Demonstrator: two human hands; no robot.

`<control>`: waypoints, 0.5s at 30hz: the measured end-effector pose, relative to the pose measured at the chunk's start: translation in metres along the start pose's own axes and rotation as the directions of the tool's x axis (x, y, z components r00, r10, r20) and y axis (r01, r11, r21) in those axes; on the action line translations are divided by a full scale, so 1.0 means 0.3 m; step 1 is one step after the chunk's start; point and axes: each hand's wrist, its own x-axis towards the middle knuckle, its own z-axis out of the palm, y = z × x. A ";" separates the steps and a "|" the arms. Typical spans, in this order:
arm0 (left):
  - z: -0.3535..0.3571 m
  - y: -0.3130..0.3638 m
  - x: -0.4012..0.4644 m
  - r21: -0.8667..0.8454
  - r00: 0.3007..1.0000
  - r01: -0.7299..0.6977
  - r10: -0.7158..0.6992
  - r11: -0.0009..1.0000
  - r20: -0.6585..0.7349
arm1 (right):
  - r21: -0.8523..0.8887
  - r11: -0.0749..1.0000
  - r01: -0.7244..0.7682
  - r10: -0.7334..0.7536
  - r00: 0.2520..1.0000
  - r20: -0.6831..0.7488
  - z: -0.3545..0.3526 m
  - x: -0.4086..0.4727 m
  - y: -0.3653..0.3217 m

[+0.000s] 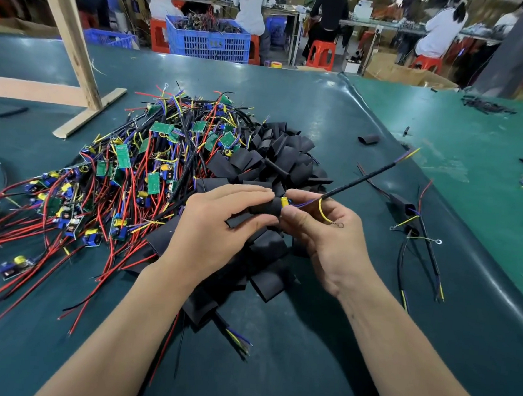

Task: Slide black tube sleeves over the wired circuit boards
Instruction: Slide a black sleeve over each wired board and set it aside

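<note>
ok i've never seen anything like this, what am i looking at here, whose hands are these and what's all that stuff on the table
There is no machine here: the one picture comes from a camera worn on a person's head, looking down at their own bare hands. The left hand holds a black tube sleeve. The right hand pinches a small circuit board by its wires; the board sits partly inside the sleeve. On the green table lie a pile of wired circuit boards and a heap of loose black sleeves. Other people sit at benches behind.
</note>
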 end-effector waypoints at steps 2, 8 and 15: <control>0.003 0.007 -0.001 -0.019 0.999 0.029 -0.029 0.999 -0.020 | 0.102 0.994 -0.025 0.025 1.000 0.000 0.002 0.003 0.000; 0.007 0.009 -0.002 -0.075 0.999 0.038 -0.039 0.997 -0.017 | 0.156 0.988 0.003 0.004 0.999 -0.044 0.012 0.000 -0.004; 0.004 0.009 0.002 -0.123 0.999 0.050 -0.048 0.991 0.026 | 0.159 0.987 0.032 -0.022 0.998 -0.063 0.022 -0.008 0.002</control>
